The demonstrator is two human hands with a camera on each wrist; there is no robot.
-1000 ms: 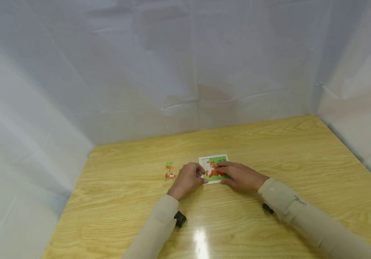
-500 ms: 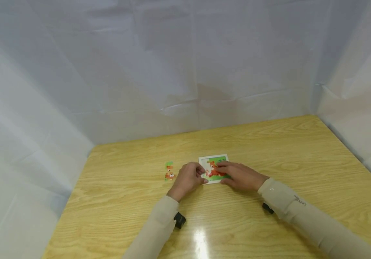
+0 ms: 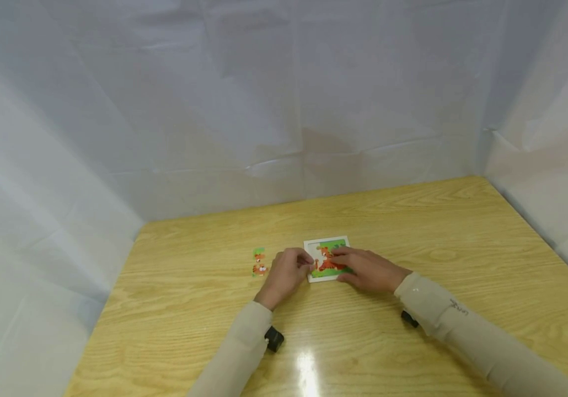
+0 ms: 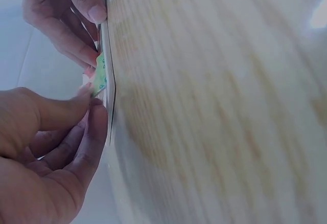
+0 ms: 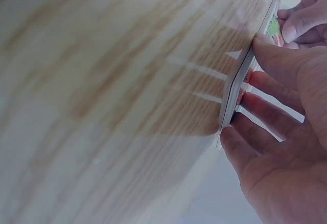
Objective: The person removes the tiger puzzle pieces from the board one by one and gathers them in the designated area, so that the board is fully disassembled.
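Note:
On the table lies a picture puzzle in a white frame (image 3: 327,279), showing an orange tiger on green; the left part of its tray is bare. My left hand (image 3: 284,274) is at the frame's left side. In the left wrist view its thumb and forefinger pinch a green puzzle piece (image 4: 100,75), which stands tilted at the frame's edge. My right hand (image 3: 370,270) rests on the puzzle's right part, fingers spread over the picture and thumb at the near edge. Those fingers hide part of the tiger.
Left of my left hand, loose puzzle pieces (image 3: 260,270) with orange and green print lie on the wooden table (image 3: 189,309). White sheeting (image 3: 224,110) hangs behind the table and at both sides. Dark wrist cameras sit under both sleeves.
My left thumb has drawn up from the frame's near edge toward the forefinger, and the hand has shifted slightly. The right hand and the frame stay put.

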